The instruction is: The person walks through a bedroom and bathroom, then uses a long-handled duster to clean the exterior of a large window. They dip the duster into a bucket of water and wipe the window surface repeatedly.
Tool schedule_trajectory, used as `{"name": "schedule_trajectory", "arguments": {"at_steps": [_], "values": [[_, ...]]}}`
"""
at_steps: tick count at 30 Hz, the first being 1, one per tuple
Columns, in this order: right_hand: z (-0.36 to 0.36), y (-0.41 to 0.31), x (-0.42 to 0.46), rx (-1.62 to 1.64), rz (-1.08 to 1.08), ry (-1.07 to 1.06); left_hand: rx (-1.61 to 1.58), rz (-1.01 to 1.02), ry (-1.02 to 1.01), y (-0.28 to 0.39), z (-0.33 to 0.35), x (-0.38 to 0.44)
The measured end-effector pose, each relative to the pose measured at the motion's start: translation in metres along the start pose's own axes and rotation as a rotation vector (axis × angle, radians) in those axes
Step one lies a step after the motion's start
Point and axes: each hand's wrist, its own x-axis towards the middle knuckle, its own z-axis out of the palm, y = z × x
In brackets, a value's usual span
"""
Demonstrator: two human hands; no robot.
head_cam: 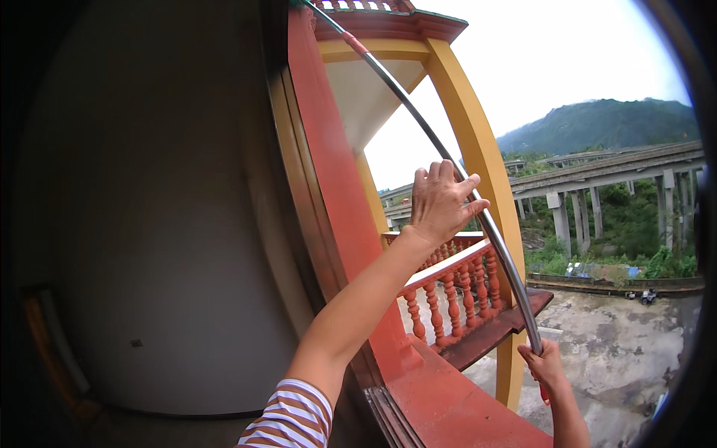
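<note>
A long metal telescopic pole (413, 109) with a red collar runs from the top of the window opening down to the lower right. Around its lower end, just above a red tip, my right hand (542, 361) is closed. Higher up, my left hand (442, 201) is wrapped loosely about the middle of the shaft, with thumb and forefinger on its near side. The pole's upper end reaches a green piece (299, 3) at the picture's top edge, too cut off to identify. A brown-and-white striped sleeve (291, 417) covers my left upper arm.
The red window frame (347, 168) and sill (448, 397) border the opening, with metal sliding tracks (392, 417) beside them. Outside stand a balcony with a red baluster railing (456, 297) and a yellow column (476, 123). A concrete yard lies far below; a dim room wall is at left.
</note>
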Motion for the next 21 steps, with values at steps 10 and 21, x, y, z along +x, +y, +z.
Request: {"name": "schedule_trajectory", "arguments": {"at_steps": [10, 21], "values": [[-0.186, 0.195, -0.123, -0.662, 0.267, 0.313, -0.346, 0.515, 0.022, 0.12, 0.068, -0.03], [-0.154, 0.232, -0.073, -0.529, 0.115, 0.4, -0.197, 0.545, -0.016, 0.073, 0.051, 0.028]]}}
